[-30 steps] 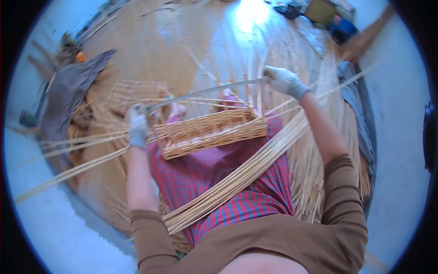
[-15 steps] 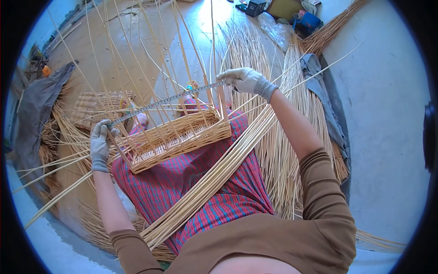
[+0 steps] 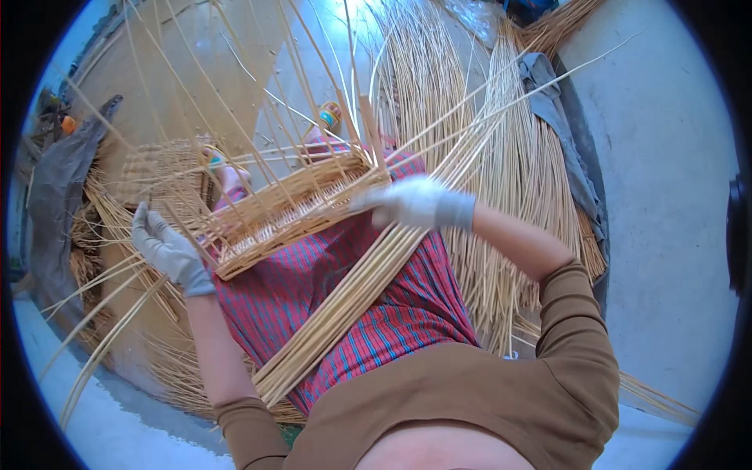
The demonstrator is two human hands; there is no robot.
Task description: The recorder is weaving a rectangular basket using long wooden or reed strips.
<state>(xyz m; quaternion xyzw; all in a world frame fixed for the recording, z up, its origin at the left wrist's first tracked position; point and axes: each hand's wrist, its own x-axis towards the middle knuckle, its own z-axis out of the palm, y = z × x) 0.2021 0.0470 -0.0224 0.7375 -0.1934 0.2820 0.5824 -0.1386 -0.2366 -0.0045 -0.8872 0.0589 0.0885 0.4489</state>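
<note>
A rectangular wicker basket [image 3: 301,215], partly woven, rests tilted across my lap on a red-and-blue striped cloth [image 3: 266,290]. Long thin stakes rise from its far side, and flat wooden slats [image 3: 371,129] stand at its ends. Beside the basket's left end is my gloved left hand [image 3: 168,251], fingers stretched out and nothing seen in them. My gloved right hand [image 3: 415,202] is smeared by motion at the basket's right near corner; whether it holds anything is hidden. Under that hand, a bundle of peeled willow rods [image 3: 345,313] lies diagonally over my lap.
Large heaps of pale rods [image 3: 478,235] spread over the floor to the right, next to a grey cloth [image 3: 552,117]. Another woven piece [image 3: 160,172] lies beyond my left hand. Dark grey sheeting [image 3: 59,204] is at far left. Long stakes stick out forward and sideways.
The tape measure stretched between both hands above the basket is no longer visible. My right hand has dropped toward the basket's near corner; my left has let go and opened beside the left end.
</note>
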